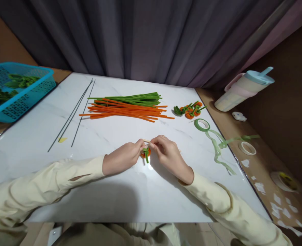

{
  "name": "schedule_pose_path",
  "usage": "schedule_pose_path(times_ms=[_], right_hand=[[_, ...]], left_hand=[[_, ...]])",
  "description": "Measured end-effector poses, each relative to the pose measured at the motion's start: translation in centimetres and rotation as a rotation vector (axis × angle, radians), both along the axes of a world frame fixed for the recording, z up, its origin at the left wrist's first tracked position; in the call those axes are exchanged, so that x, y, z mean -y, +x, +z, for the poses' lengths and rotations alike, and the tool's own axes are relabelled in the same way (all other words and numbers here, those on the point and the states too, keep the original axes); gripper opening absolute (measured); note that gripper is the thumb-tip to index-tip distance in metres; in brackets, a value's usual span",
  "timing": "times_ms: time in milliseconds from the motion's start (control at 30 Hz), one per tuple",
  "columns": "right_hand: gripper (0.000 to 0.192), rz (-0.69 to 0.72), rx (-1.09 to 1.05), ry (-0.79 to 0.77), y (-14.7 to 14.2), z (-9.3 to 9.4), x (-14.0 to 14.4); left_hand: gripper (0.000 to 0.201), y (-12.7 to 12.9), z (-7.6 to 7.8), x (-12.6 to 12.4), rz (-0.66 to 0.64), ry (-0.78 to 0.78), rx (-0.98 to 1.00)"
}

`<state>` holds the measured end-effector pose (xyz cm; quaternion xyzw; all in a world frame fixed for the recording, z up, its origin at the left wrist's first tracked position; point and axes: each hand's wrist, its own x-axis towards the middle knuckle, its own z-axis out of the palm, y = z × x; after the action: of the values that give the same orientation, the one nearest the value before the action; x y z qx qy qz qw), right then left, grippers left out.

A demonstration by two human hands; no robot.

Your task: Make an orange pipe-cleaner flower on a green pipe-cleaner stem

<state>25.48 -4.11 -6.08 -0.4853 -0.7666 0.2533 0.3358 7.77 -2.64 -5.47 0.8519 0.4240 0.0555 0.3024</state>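
Close together over the middle of the table, my left hand (pixel 124 156) and my right hand (pixel 169 156) both have their fingers closed. My left fingertips pinch a small orange pipe-cleaner ball (pixel 142 155) with a green pipe-cleaner stem (pixel 147 155) hanging down its front. In my right fingers is a thin, pale wooden stick (pixel 146 140); its front end reaches toward my left fingertips. Beyond my hands lie a bundle of orange pipe cleaners (pixel 125 111) and a bundle of green pipe cleaners (pixel 140 99).
Finished-looking orange and green pieces (pixel 192 110) lie at the right, near a roll of green tape (pixel 202 125) and loose green strips (pixel 216 150). Dark wires (pixel 72 112) lie left. A blue basket (pixel 30 97) stands far left, a tumbler (pixel 239 92) far right.
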Motion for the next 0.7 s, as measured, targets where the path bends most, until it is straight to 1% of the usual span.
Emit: schedule_pose_path(times_ms=[67,167,233,300,433,533,700], right_hand=[[0.015,0.01,0.018,-0.021,0.21,0.36,0.05],[0.018,0.099,0.125,-0.03,0.27,0.76,0.4],[0.017,0.161,0.206,-0.007,0.18,0.82,0.66],[0.011,0.2,0.255,0.028,0.12,0.75,0.82],[0.01,0.251,0.272,0.097,0.37,0.63,0.79],[0.014,0.293,0.342,0.175,0.74,0.58,0.65],[0.025,0.34,0.512,0.421,1.0,0.33,0.4]], left_hand=[[0.011,0.01,-0.02,0.01,0.014,0.009,-0.022],[0.011,0.06,-0.06,-0.01,0.033,-0.008,0.001],[0.011,0.11,-0.04,-0.05,0.057,-0.028,-0.002],[0.012,0.15,0.03,-0.08,0.077,-0.045,-0.014],[0.013,0.14,0.18,-0.2,0.088,-0.073,0.017],[0.014,0.02,0.16,-0.34,0.082,-0.079,0.051],[0.014,-0.21,-0.04,-0.51,0.062,-0.117,0.115]])
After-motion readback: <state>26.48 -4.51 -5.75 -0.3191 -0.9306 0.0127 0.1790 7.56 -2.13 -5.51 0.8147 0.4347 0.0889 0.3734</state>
